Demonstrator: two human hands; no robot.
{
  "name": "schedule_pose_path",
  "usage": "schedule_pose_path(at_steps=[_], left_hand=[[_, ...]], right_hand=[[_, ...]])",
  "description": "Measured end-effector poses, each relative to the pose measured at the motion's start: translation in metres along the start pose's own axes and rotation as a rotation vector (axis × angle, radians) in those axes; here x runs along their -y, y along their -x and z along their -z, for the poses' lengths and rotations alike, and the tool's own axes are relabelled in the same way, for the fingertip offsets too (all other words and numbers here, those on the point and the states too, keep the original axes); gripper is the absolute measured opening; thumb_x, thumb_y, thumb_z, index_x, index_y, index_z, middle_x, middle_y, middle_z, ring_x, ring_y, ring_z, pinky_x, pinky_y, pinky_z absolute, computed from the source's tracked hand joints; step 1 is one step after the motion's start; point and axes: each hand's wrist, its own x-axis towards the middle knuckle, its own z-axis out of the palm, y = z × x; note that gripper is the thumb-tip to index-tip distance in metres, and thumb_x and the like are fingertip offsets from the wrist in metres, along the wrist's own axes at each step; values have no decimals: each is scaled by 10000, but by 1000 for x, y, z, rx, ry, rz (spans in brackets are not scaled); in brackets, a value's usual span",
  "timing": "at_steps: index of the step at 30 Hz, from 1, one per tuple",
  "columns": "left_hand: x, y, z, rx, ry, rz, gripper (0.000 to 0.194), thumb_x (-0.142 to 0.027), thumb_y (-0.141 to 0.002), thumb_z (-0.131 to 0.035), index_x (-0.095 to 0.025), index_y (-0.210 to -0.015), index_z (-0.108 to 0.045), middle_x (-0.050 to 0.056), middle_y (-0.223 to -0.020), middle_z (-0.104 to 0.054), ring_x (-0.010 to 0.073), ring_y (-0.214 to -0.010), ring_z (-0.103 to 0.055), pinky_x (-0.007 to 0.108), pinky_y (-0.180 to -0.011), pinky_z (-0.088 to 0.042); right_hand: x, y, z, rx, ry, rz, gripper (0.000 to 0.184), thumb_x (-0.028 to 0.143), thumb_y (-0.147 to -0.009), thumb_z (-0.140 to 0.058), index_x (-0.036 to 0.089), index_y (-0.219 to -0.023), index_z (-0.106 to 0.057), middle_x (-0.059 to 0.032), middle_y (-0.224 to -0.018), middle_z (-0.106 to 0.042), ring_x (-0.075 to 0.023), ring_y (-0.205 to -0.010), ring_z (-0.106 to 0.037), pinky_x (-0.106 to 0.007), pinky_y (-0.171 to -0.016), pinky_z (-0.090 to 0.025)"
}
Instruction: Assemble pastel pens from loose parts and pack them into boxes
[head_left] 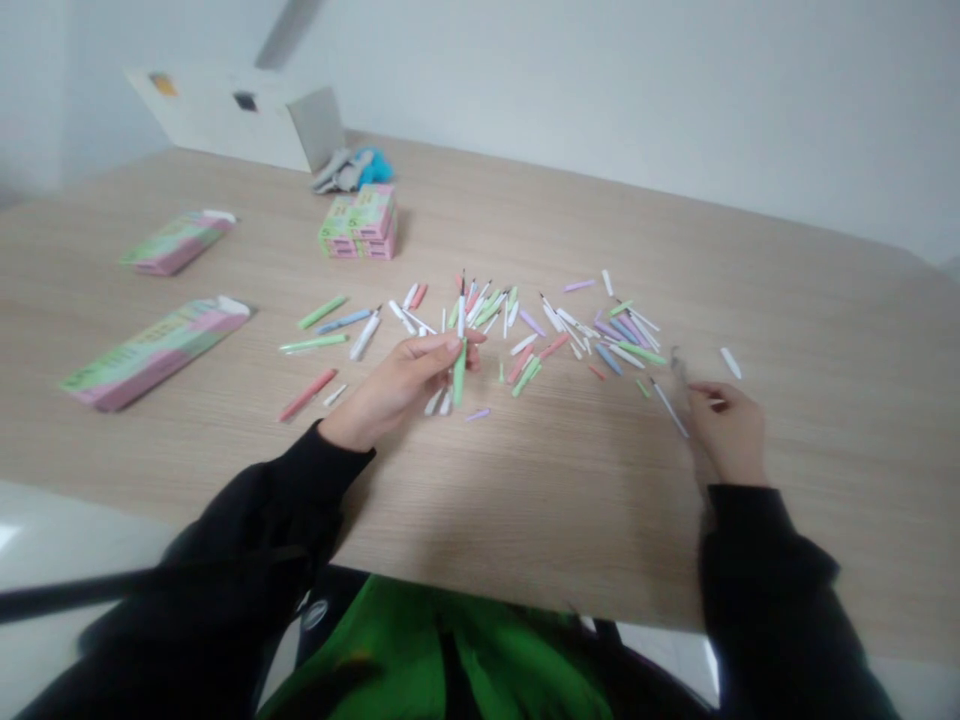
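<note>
My left hand pinches a green and white pen upright over the wooden table, its tip pointing away from me. My right hand rests on the table at the right with its fingers curled on a thin white pen refill. Between and beyond the hands lies a scatter of several pen parts in white, green, pink, purple and blue: barrels, caps and refills.
Two flat pink and green boxes lie at the left. A stack of similar boxes stands farther back, with grey and blue cloth and a white box behind it. The table's near edge is by my lap.
</note>
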Motion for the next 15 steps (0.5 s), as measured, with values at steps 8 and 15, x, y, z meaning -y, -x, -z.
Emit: schedule_pose_path(at_steps=[8,15], left_hand=[[-40,1,36,-186,20,-274,336,-409,-699,-917,-178,-918,-809,11,-786,-715,125,-726,-649,238,-676,-511],[-42,-1,57,-294,-12,-250,353,-404,-682,-917,-171,-922,-807,21,-765,-711,120,-698,-630,215,-609,-480]], right_hand=[[28,14,-6,-74,-48,146,279,328,-735,-531,171,-869,-719,-103,-840,-699,-193,-594,-559,-376,-650,-467],[79,27,-21,49,-116,427,232,307,-758,-569,184,-888,-716,-68,-803,-689,-174,-600,-569,-329,-605,-463]])
